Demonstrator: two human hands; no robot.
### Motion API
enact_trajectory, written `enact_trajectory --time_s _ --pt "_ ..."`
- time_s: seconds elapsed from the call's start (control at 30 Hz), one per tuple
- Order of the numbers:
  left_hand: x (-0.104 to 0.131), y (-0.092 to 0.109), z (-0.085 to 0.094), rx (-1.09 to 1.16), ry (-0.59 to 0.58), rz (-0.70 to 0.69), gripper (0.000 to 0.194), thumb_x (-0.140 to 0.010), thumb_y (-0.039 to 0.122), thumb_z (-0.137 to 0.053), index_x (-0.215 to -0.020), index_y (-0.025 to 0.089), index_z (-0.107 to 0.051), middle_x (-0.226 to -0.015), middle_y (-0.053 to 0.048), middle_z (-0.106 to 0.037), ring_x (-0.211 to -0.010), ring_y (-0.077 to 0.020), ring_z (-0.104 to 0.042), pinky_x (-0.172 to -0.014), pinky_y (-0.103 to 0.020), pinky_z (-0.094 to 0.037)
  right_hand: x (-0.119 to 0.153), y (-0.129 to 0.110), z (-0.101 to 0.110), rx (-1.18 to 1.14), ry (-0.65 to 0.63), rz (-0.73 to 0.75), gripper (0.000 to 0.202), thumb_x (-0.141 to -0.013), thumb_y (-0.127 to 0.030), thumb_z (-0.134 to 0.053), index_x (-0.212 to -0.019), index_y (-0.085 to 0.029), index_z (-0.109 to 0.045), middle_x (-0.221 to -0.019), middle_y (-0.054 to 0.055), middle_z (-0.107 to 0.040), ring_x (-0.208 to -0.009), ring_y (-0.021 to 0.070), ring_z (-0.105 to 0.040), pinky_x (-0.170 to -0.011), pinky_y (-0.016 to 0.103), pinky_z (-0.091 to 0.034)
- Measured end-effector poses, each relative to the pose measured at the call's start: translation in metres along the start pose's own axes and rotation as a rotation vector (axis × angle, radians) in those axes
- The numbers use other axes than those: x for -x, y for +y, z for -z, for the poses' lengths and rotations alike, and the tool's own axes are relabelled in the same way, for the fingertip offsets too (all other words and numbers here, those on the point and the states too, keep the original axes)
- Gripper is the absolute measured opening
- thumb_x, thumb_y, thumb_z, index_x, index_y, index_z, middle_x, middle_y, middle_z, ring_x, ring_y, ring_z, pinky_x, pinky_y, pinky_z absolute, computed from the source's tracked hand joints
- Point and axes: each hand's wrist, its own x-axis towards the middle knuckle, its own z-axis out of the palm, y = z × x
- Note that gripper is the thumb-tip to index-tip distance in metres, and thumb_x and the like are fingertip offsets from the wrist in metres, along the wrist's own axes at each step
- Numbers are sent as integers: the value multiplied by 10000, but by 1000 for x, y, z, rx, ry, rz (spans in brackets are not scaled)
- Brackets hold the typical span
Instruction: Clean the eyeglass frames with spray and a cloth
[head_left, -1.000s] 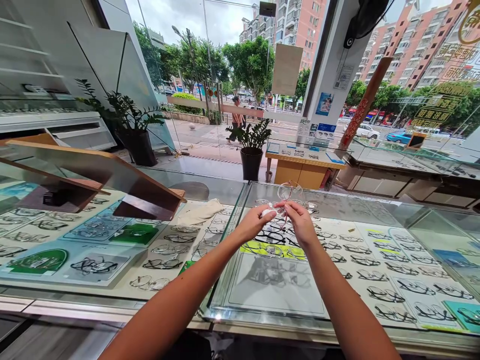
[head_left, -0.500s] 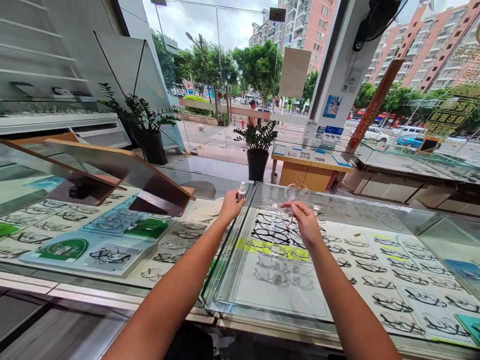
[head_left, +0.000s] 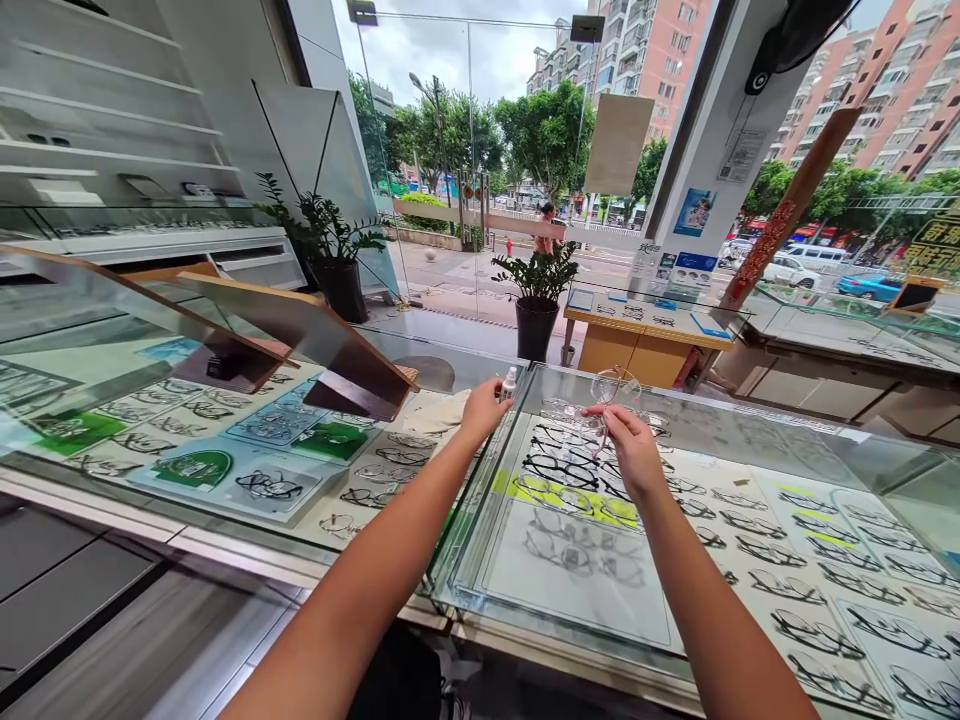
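Note:
Between the fingers of my left hand (head_left: 484,408) is a small white spray bottle (head_left: 509,382), upright at the back of the glass counter. To its right, my right hand (head_left: 631,440) pinches a pair of eyeglasses (head_left: 616,384) with thin pinkish frames and round clear lenses. The glasses are held up above the display case (head_left: 570,580). Under the glass lie rows of eyeglasses, among them black frames (head_left: 559,470) close below my right hand. A pale cloth (head_left: 439,413) lies on the counter just left of my left hand.
Tilted mirrors with wooden edges (head_left: 315,330) stand on the left counter. Potted plants (head_left: 537,325) are beyond the counter, before the glass front. A wooden table (head_left: 645,335) with more glasses stands behind. Outside, a person (head_left: 547,225) is on the pavement.
The view has turned slightly left, so the scene sits further right. Both hands keep their hold on the bottle and the eyeglasses, at almost the same spots over the counter.

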Motion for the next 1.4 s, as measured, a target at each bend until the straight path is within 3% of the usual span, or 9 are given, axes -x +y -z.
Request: enact_trajectory --time_s 0.23,0.37,0.47,0.7,0.8,0.9,1.0,1.13,1.4 --pt "-3 -3 37 -190 -65 146 687 -696 96 -768 -1355 212 -611 -1411 -193 -623 -1345 -365 -568 -1062 -418 -442 0 4 4 5 22 4 264 -947 -483 -690 -1008 -269 -834 -1117 69 -798 -1103 278 -630 -966 397 -441" --pt "-4 -13 55 -238 -78 316 541 -591 69 -815 -1108 152 -680 -1338 -281 -640 -1329 -475 -566 -1062 -529 -436 0 5 6 12 22 8 266 -943 -489 -695 -1002 -271 -836 -1118 68 -793 -1087 269 -618 -975 393 -428" --pt "-6 -19 58 -182 -82 383 349 -582 81 -817 -885 170 -669 -1140 -259 -726 -1188 -468 -660 -982 -507 -474 0 5 5 22 17 1 286 -936 -506 -696 -1006 -265 -833 -1124 76 -790 -1055 270 -618 -957 396 -442" --pt "-9 -11 79 117 237 315 126 -802 319 -677 -770 220 -606 -932 -133 -747 -1012 -339 -695 -871 -390 -478 -2 4 6 18 37 0 301 -929 -518 -695 -1007 -259 -830 -1146 87 -794 -1123 292 -627 -982 410 -452" --pt "-7 8 95 336 417 233 222 -886 435 -552 -826 224 -583 -867 -76 -702 -898 -259 -660 -788 -334 -485 -2 3 6 9 33 3 288 -932 -508 -698 -1006 -265 -832 -1144 80 -799 -1143 290 -628 -994 402 -444" --pt "-1 34 101 578 450 142 377 -881 600 -521 -882 225 -558 -789 -26 -645 -750 -194 -617 -698 -297 -499 -1 1 6 -4 12 6 299 -939 -516 -685 -996 -262 -832 -1123 78 -800 -1139 286 -637 -1010 401 -445" --pt "9 60 93 844 312 67 534 -801 737 -613 -915 217 -571 -770 -2 -622 -679 -159 -600 -677 -293 -526 -1 -1 6 -6 -11 6 313 -945 -528 -675 -982 -260 -832 -1122 80 -800 -1112 280 -647 -1008 403 -458" --pt "28 86 78 1235 -32 73 545 -720 646 -822 -928 202 -583 -754 16 -616 -676 -140 -594 -672 -274 -518 0 -5 6 -33 5 10 270 -935 -502 -699 -965 -272 -839 -1115 71 -803 -1121 277 -649 -1042 414 -453" --pt "65 111 67 1123 -687 3 400 -748 408 -866 -1024 198 -667 -749 33 -613 -600 -102 -534 -574 -222 -398 8 -32 3 -348 -112 -26 228 -844 -472 -794 -890 -254 -842 -960 74 -801 -1014 269 -708 -1074 450 -498"
